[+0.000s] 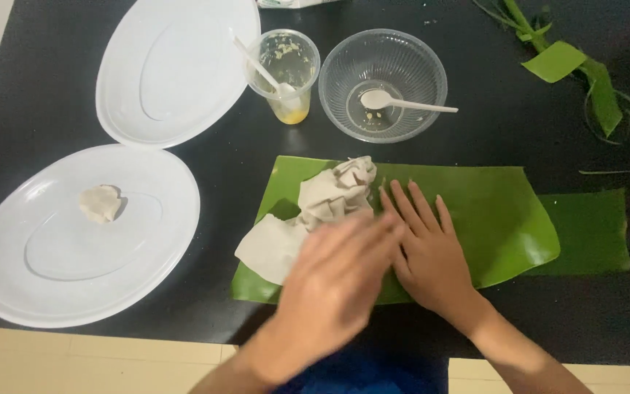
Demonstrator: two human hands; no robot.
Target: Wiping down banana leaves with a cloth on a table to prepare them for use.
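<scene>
Well left of the fingers, a small pale dough lump [100, 203] sits on a white oval plastic plate [38, 277]. The left hand [337, 281] is blurred, fingers spread and released, hiding part of the crumpled pale paper towel [315, 208] on the broad green banana leaf [497, 211]. Just beside it, the right hand [428, 248] lies flat on the leaf, fingers open, grasping nothing; its forearm is cut off below
</scene>
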